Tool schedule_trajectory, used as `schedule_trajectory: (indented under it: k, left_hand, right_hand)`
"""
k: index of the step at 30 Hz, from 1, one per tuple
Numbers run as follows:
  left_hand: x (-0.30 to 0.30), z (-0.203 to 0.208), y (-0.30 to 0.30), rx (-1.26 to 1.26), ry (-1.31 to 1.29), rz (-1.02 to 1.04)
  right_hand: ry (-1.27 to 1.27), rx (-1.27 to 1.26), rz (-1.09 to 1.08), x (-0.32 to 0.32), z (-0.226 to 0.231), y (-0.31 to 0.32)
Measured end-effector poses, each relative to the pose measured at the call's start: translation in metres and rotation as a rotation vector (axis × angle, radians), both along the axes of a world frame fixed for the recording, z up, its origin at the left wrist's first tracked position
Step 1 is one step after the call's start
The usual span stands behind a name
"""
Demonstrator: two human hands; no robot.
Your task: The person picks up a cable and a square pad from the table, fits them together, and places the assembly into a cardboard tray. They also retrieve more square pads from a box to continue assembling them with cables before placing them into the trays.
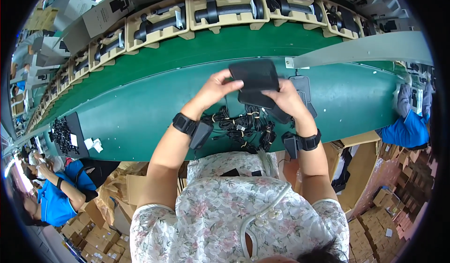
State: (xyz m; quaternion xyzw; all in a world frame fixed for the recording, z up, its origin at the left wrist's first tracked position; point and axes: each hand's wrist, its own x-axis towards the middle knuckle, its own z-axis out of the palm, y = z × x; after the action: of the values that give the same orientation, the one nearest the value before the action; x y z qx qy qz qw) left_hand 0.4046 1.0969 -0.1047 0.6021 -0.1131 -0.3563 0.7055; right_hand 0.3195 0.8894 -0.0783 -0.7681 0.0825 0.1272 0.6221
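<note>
Above the green worktable, my left hand (219, 88) grips the left edge of a flat black rectangular panel (254, 73) with rounded corners, thumb on top. My right hand (287, 99) is at the panel's lower right, its thumb over a second dark panel (255, 98) just below; its fingers are mostly hidden. Whether the right hand holds one panel or both I cannot tell. More black panels (300, 82) lie on the table beside my right hand. Between my forearms are several bundles of black cable (241, 127) tied with light bands.
Beyond the green table (154, 103), a row of molded trays (201, 21) holds black parts. A grey metal bar (365, 51) crosses at the right. A pile of small black parts (62, 134) is at the left. People in blue (58, 197) sit on both sides, among cardboard boxes (98, 239).
</note>
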Motion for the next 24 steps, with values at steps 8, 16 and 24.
schedule_trajectory:
  k: [8,16,24]
  left_hand:
    - [0.004,0.021,-0.001,-0.250,-0.001,-0.001]
    - [0.029,0.027,0.004,-0.114,-0.083,0.285]
    - [0.040,0.031,0.003,-0.065,-0.098,0.427]
  right_hand:
    - [-0.058,0.082,-0.329,0.023,0.041,0.032]
    - [0.223,-0.429,-0.673,-0.087,0.063,-0.067]
    - [-0.565,-0.776,-0.467,0.079,0.076,-0.219]
